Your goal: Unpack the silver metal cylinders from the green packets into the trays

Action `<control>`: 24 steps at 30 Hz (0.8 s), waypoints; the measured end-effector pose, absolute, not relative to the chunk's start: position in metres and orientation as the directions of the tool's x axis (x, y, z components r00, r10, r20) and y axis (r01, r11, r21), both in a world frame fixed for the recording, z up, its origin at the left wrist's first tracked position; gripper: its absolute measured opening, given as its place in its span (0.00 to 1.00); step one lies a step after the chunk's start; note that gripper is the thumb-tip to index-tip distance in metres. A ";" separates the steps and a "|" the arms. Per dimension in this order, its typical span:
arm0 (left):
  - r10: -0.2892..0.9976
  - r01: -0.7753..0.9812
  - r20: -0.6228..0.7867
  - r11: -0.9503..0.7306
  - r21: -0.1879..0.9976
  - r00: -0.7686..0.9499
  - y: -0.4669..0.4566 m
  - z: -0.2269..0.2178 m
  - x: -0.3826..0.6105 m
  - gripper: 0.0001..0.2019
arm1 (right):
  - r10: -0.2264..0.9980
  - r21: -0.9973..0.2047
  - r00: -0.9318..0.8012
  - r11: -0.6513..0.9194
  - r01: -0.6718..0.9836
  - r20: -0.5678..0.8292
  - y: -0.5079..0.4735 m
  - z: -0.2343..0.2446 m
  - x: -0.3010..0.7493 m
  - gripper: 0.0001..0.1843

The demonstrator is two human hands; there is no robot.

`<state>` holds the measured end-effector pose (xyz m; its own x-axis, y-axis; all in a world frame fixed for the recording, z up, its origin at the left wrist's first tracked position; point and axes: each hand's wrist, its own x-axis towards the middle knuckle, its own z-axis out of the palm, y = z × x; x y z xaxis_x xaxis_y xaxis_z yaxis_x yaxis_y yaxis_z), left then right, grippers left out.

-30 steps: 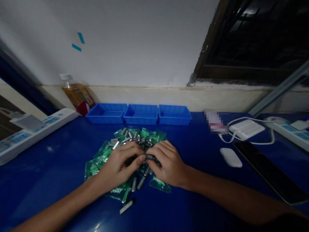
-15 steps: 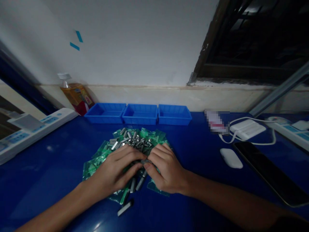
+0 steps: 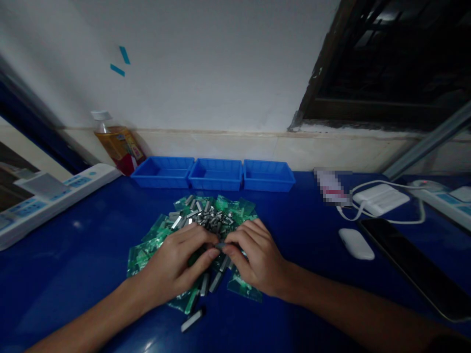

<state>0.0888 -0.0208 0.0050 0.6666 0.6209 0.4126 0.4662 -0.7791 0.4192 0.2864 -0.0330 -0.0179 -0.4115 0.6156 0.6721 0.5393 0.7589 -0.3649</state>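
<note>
Pinching one small grey bar (image 3: pixel 221 245) between both hands

The left hand (image 3: pixel 184 257) and right hand (image 3: pixel 259 257) met over the surface (image 3: pixel 257 326), thumb and forefinger of each closed around an end of the grey bar. The fingers hid most of it, so what was being done to it could not be told.

The work looked well short of finished: just one bar was in the fingers, while a heap of loose metallic pieces (image 3: pixel 209 215) lay right beyond them. Green plastic bags (image 3: pixel 138 257) spread under and around that heap, to both sides of the fingers. Whether any of the pieces were already dealt with was unclear. One stray bar (image 3: pixel 192 320) lay nearer the person than the fingers, a little to their left, apart from the bags. Three blue plastic trays (image 3: pixel 216 184) stood in a row farther beyond the fingers, past the heap.

Compared with a second earlier, when the bar's dark side showed lengthwise beside the left thumb, more of it was covered, and the right fingertips had come lower, level with the left ones. The stray bar and the trays kept their places, apart from a slight shift of the view.
</note>
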 end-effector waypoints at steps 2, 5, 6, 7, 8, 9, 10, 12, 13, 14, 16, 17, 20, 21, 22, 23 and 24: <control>0.612 0.452 0.430 -0.786 0.422 0.664 -0.021 0.003 0.088 0.08 | 0.619 -0.366 -0.406 0.755 0.545 0.672 -0.032 -0.018 0.286 0.14; 0.587 0.435 0.444 -0.806 0.402 0.677 -0.021 0.001 0.089 0.08 | 0.616 -0.357 -0.412 0.756 0.549 0.671 -0.033 -0.017 0.286 0.16; 0.581 0.433 0.449 -0.811 0.394 0.679 -0.021 0.001 0.089 0.07 | 0.614 -0.356 -0.414 0.758 0.546 0.672 -0.033 -0.017 0.286 0.15; 0.578 0.434 0.457 -0.814 0.387 0.677 -0.021 0.001 0.090 0.07 | 0.612 -0.358 -0.415 0.760 0.542 0.673 -0.033 -0.016 0.286 0.14; 0.578 0.438 0.465 -0.815 0.381 0.671 -0.021 0.001 0.090 0.07 | 0.613 -0.362 -0.416 0.762 0.538 0.672 -0.034 -0.016 0.286 0.13; 0.580 0.444 0.475 -0.813 0.376 0.662 -0.021 0.002 0.090 0.06 | 0.615 -0.368 -0.414 0.761 0.535 0.671 -0.034 -0.016 0.286 0.12; 0.584 0.449 0.483 -0.811 0.374 0.652 -0.021 0.003 0.090 0.06 | 0.618 -0.374 -0.411 0.760 0.532 0.671 -0.034 -0.016 0.286 0.10; 0.590 0.456 0.491 -0.807 0.375 0.641 -0.021 0.004 0.090 0.06 | 0.620 -0.380 -0.407 0.758 0.531 0.670 -0.035 -0.016 0.286 0.07; 0.592 0.458 0.488 -0.806 0.376 0.642 -0.021 0.004 0.090 0.05 | 0.619 -0.377 -0.407 0.759 0.531 0.672 -0.036 -0.017 0.286 0.06; 0.591 0.457 0.487 -0.806 0.375 0.643 -0.021 0.004 0.090 0.05 | 0.616 -0.372 -0.410 0.760 0.532 0.672 -0.036 -0.017 0.286 0.05; 0.590 0.458 0.481 -0.807 0.373 0.649 -0.021 0.004 0.089 0.06 | 0.611 -0.356 -0.427 0.764 0.539 0.666 -0.036 -0.018 0.286 0.04; 0.592 0.459 0.473 -0.806 0.375 0.653 -0.021 0.004 0.089 0.06 | 0.611 -0.350 -0.435 0.764 0.542 0.661 -0.037 -0.018 0.286 0.04; 0.598 0.457 0.453 -0.800 0.388 0.662 -0.020 0.003 0.088 0.08 | 0.617 -0.353 -0.444 0.763 0.542 0.650 -0.036 -0.018 0.286 0.05; 0.598 0.458 0.452 -0.800 0.388 0.662 -0.020 0.003 0.088 0.07 | 0.618 -0.358 -0.439 0.762 0.540 0.652 -0.036 -0.018 0.286 0.06; 0.598 0.459 0.460 -0.801 0.385 0.656 -0.021 0.003 0.088 0.06 | 0.620 -0.362 -0.436 0.760 0.540 0.653 -0.036 -0.018 0.286 0.07; 0.596 0.463 0.471 -0.802 0.378 0.650 -0.021 0.003 0.088 0.06 | 0.620 -0.363 -0.432 0.759 0.540 0.655 -0.036 -0.017 0.287 0.07; 0.593 0.466 0.485 -0.805 0.367 0.642 -0.021 0.003 0.087 0.09 | 0.619 -0.362 -0.428 0.759 0.541 0.658 -0.036 -0.017 0.287 0.08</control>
